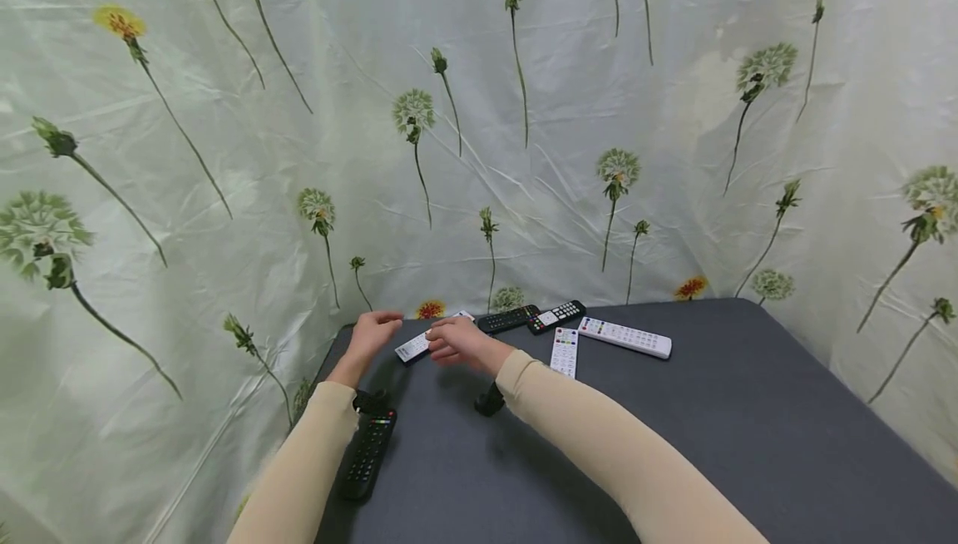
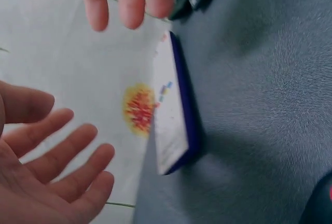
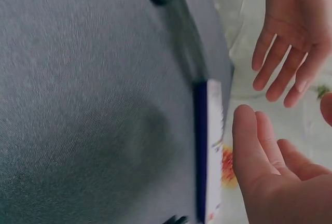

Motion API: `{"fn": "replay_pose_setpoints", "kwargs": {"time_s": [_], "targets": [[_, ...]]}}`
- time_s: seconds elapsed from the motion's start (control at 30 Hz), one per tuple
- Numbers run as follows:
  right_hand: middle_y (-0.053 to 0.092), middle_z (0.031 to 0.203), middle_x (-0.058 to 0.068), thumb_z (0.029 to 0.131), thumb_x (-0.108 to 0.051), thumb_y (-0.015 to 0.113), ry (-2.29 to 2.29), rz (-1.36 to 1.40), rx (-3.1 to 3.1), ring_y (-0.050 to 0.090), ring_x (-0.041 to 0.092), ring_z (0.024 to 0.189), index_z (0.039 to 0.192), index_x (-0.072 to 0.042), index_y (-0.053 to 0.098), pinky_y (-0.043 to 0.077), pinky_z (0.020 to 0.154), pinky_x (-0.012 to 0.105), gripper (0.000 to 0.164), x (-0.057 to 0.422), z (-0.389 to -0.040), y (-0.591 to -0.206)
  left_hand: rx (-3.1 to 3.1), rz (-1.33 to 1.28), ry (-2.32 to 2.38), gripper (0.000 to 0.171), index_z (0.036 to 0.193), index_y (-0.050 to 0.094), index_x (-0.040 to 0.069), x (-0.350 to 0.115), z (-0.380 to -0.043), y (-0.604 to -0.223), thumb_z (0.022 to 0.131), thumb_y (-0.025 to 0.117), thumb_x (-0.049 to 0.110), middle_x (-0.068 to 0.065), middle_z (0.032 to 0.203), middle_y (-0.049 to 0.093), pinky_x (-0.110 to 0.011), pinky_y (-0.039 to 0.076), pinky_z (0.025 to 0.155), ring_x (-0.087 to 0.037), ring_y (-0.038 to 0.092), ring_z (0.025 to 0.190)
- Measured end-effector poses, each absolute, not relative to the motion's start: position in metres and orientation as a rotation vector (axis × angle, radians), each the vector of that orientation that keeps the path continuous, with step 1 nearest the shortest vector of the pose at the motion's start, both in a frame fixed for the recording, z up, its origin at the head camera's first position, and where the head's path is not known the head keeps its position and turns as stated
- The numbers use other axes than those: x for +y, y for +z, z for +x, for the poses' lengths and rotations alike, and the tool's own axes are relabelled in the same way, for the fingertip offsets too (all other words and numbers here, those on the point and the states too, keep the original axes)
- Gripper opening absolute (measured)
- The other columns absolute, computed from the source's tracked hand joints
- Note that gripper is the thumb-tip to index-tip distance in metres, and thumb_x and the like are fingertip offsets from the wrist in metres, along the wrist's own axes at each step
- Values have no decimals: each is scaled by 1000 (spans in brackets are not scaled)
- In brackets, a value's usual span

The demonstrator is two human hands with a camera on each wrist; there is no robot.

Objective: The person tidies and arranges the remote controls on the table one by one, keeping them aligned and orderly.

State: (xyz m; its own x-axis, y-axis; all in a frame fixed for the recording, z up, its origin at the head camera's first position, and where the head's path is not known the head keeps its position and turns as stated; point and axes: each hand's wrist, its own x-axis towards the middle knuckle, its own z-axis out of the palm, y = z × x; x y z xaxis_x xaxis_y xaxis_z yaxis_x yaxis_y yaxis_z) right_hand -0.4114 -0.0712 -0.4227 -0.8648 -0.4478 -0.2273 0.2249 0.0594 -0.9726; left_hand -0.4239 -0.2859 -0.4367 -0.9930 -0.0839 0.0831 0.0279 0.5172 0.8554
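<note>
A white remote control with a dark blue side (image 1: 413, 348) lies slanted near the table's far left. Just left of it and above the table is my left hand (image 1: 370, 336), its fingers apart and nothing in them. My right hand (image 1: 466, 340) hovers over the remote's right part and hides its middle in the head view. The left wrist view shows the remote (image 2: 171, 105) on the table below both hands. In the right wrist view the right hand (image 3: 282, 167) is above the remote (image 3: 210, 151), palm facing the left hand (image 3: 295, 42), with a gap between them.
A black remote (image 1: 368, 452) lies beside the left forearm. At the back are two more black remotes, one plain (image 1: 507, 318) and one with white buttons (image 1: 557, 316). Two white remotes (image 1: 565, 351) (image 1: 624, 337) lie right of the right hand. A flowered curtain (image 1: 449, 178) hangs behind the grey table (image 1: 748, 419).
</note>
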Motion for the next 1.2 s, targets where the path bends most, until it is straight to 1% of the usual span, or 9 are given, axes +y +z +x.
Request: {"fn": "replay_pose_setpoints", "kwargs": {"time_s": [0.27, 0.43, 0.6, 0.77, 0.83, 0.9, 1.0, 1.1, 1.2], "targets": [[50, 141, 30, 98, -15, 59, -1950, -135, 1835, 47, 46, 131, 153, 1, 36, 41, 107, 55, 62, -74, -421, -445, -2631, 68, -1545, 39, 136, 58, -5, -273, -444, -468, 100, 56, 11, -28, 137, 56, -53, 42, 103, -41, 51, 127], [41, 148, 31, 97, -14, 59, -1987, -120, 1797, 39, 49, 136, 156, 1, 29, 38, 109, 56, 68, -75, -422, -452, -2646, 100, -1560, 42, 139, 55, -6, -273, -450, -481, 100, 56, 11, -29, 140, 53, -52, 40, 106, -41, 49, 130], [36, 151, 31, 99, -14, 57, -1993, -85, 1784, 36, 49, 139, 158, 2, 23, 39, 109, 54, 70, -72, -427, -457, -2681, 107, -1593, 45, 144, 51, -4, -272, -457, -482, 102, 54, 13, -28, 145, 48, -53, 37, 109, -41, 44, 135], [31, 156, 29, 97, -9, 57, -2017, -42, 1759, 36, 47, 139, 158, 3, 17, 41, 107, 52, 74, -72, -430, -465, -2750, 129, -1624, 44, 144, 51, -2, -270, -459, -478, 102, 51, 12, -27, 146, 47, -53, 44, 103, -40, 54, 124], [35, 154, 26, 96, -6, 58, -2030, -28, 1754, 39, 46, 137, 157, 2, 22, 43, 106, 51, 71, -71, -431, -469, -2787, 142, -1633, 43, 143, 53, -1, -268, -460, -477, 102, 51, 12, -26, 145, 49, -49, 49, 95, -38, 60, 116], [39, 150, 25, 96, -4, 57, -2039, -31, 1743, 41, 45, 135, 156, 4, 25, 43, 106, 51, 68, -70, -432, -472, -2816, 151, -1622, 42, 141, 55, -1, -267, -460, -476, 102, 53, 12, -24, 138, 55, -40, 52, 85, -31, 64, 104], [44, 144, 26, 98, -2, 55, -2039, -64, 1742, 44, 45, 133, 154, 6, 26, 43, 106, 51, 64, -67, -431, -476, -2819, 138, -1663, 40, 138, 57, -4, -262, -459, -477, 100, 54, 7, -18, 114, 66, -29, 51, 68, -19, 62, 81], [47, 143, 28, 98, 1, 53, -2044, -82, 1751, 49, 43, 130, 156, 6, 19, 44, 105, 49, 67, -66, -431, -480, -2810, 108, -1730, 38, 133, 59, -7, -258, -456, -478, 97, 53, 0, -10, 88, 64, -24, 45, 57, -12, 52, 65], [54, 135, 27, 97, 3, 55, -2054, -67, 1785, 60, 37, 118, 157, 6, 20, 51, 98, 42, 69, -65, -431, -486, -2829, 73, -1740, 38, 129, 62, -9, -254, -455, -482, 93, 53, -5, -6, 81, 60, -22, 44, 53, -10, 49, 62]]}}
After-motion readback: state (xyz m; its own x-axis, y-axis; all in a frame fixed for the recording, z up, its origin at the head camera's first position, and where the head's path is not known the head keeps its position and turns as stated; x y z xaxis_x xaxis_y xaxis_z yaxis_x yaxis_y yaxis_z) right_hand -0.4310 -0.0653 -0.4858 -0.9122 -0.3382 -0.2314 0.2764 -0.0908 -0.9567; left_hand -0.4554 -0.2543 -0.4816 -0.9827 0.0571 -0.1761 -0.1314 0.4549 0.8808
